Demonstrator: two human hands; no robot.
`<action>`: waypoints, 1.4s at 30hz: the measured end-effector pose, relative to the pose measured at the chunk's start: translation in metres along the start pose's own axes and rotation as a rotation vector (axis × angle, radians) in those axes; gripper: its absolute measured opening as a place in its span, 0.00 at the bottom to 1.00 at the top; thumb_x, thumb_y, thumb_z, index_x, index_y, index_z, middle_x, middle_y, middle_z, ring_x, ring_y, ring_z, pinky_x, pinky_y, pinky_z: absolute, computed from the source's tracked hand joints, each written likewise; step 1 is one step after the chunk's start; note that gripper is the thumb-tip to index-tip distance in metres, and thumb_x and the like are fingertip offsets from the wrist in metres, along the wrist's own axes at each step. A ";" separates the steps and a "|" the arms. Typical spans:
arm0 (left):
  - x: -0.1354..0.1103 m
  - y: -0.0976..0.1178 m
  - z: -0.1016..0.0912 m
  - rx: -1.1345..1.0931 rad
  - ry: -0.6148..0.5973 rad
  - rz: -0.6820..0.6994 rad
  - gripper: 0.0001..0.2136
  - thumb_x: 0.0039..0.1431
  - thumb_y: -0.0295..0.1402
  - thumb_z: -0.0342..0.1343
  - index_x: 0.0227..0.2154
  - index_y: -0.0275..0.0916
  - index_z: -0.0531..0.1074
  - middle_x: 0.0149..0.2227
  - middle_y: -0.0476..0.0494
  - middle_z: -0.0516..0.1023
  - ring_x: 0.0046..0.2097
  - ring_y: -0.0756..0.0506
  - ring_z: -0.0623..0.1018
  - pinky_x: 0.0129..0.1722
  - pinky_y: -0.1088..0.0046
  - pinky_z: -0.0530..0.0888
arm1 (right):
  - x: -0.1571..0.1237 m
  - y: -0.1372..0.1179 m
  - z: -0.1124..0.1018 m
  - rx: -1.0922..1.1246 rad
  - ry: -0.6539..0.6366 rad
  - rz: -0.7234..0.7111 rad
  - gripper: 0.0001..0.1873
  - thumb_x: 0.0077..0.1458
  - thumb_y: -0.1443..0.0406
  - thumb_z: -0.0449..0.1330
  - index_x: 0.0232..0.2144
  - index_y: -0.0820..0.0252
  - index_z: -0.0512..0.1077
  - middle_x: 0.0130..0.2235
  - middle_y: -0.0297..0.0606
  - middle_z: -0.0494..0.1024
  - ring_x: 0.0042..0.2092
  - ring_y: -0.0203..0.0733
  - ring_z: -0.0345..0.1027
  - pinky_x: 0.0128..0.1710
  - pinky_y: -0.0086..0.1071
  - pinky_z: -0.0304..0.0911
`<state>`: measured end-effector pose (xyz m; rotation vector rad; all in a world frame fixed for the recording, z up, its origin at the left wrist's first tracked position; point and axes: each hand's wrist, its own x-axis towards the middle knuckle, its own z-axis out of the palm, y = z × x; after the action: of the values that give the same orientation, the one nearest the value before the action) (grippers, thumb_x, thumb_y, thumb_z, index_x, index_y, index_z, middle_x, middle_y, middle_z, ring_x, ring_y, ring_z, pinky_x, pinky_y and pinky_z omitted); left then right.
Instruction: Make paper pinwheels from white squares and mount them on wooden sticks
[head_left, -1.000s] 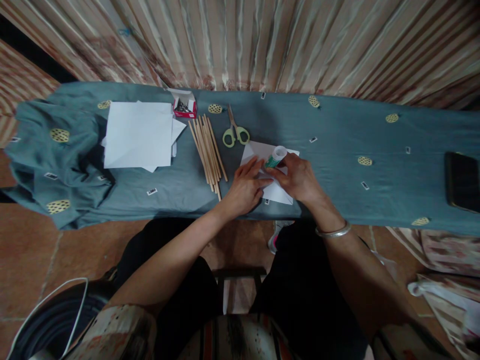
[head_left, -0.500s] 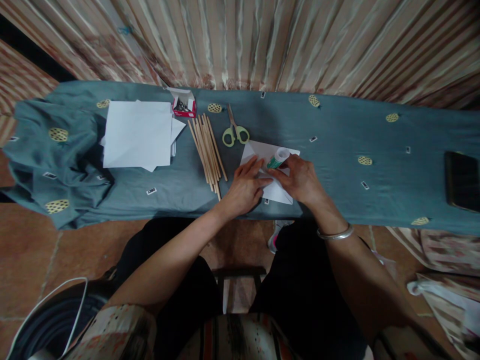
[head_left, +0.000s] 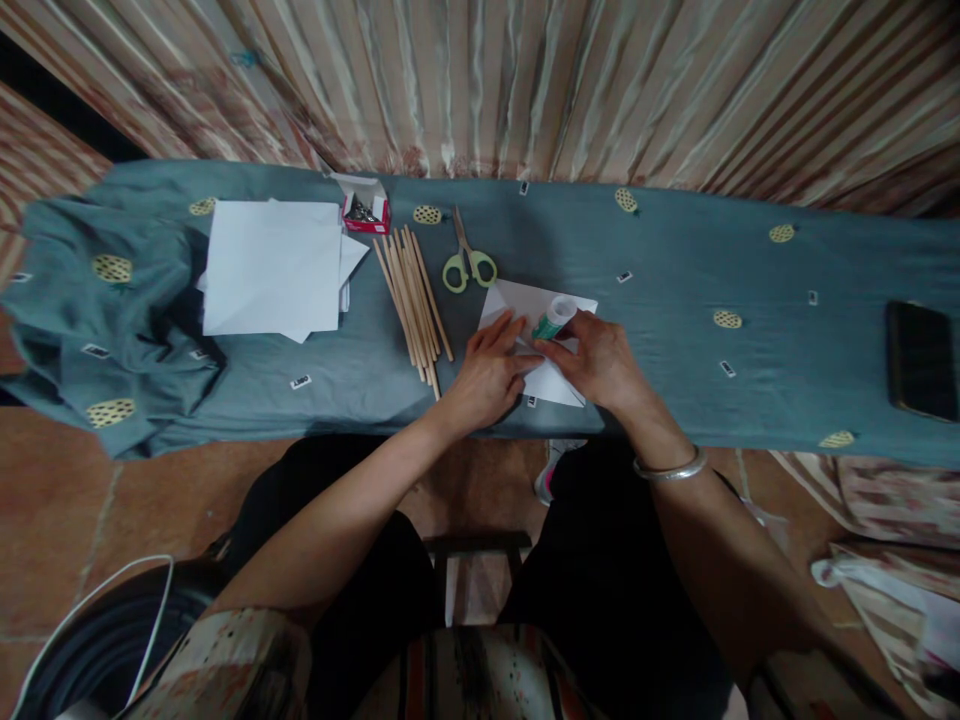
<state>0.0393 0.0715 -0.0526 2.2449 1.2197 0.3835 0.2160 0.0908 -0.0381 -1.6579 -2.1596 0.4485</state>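
Observation:
My left hand (head_left: 486,372) lies flat with fingers spread on a folded white paper (head_left: 534,300) near the table's front edge. My right hand (head_left: 600,362) is closed on a green and white glue stick (head_left: 553,317), whose tip points down at the paper between the two hands. A silver bangle (head_left: 670,468) sits on my right wrist. The paper's middle is hidden under both hands.
A bundle of wooden sticks (head_left: 413,297) lies left of my hands, green-handled scissors (head_left: 468,262) behind them. A stack of white paper (head_left: 272,267) and a small red box (head_left: 366,212) sit further left. A dark phone (head_left: 920,359) rests at the right on the teal cloth (head_left: 675,270).
The glue stick has tilted and shifted slightly in my right hand over the paper. My left hand stays pressed on the paper.

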 end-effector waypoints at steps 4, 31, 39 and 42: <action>0.000 -0.001 0.001 0.002 0.008 0.013 0.22 0.55 0.22 0.52 0.52 0.41 0.74 0.68 0.38 0.56 0.70 0.34 0.49 0.65 0.47 0.53 | 0.000 -0.001 0.000 0.014 -0.002 0.001 0.11 0.54 0.60 0.62 0.37 0.62 0.74 0.33 0.43 0.79 0.35 0.48 0.73 0.36 0.38 0.66; -0.008 -0.018 -0.016 -0.353 0.439 0.073 0.21 0.56 0.20 0.47 0.48 0.40 0.75 0.58 0.41 0.71 0.60 0.44 0.70 0.61 0.58 0.66 | 0.006 0.016 -0.026 1.544 0.262 0.341 0.09 0.43 0.65 0.71 0.29 0.55 0.75 0.33 0.28 0.81 0.38 0.34 0.76 0.48 0.30 0.71; -0.005 -0.002 -0.025 -1.332 0.416 -0.365 0.12 0.60 0.38 0.52 0.41 0.37 0.76 0.40 0.42 0.77 0.24 0.57 0.67 0.22 0.80 0.65 | 0.004 0.007 -0.025 1.535 0.221 0.429 0.12 0.43 0.57 0.70 0.29 0.55 0.76 0.35 0.32 0.81 0.40 0.37 0.76 0.47 0.31 0.72; -0.003 -0.003 -0.028 -1.532 0.401 -0.420 0.13 0.61 0.38 0.51 0.40 0.37 0.74 0.42 0.42 0.76 0.28 0.55 0.70 0.27 0.80 0.69 | 0.001 -0.004 -0.025 1.502 0.169 0.452 0.14 0.42 0.55 0.71 0.30 0.54 0.76 0.34 0.32 0.81 0.38 0.37 0.75 0.44 0.31 0.73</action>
<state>0.0219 0.0791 -0.0316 0.6039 0.9294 1.1240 0.2241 0.0916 -0.0142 -1.0753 -0.7060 1.4746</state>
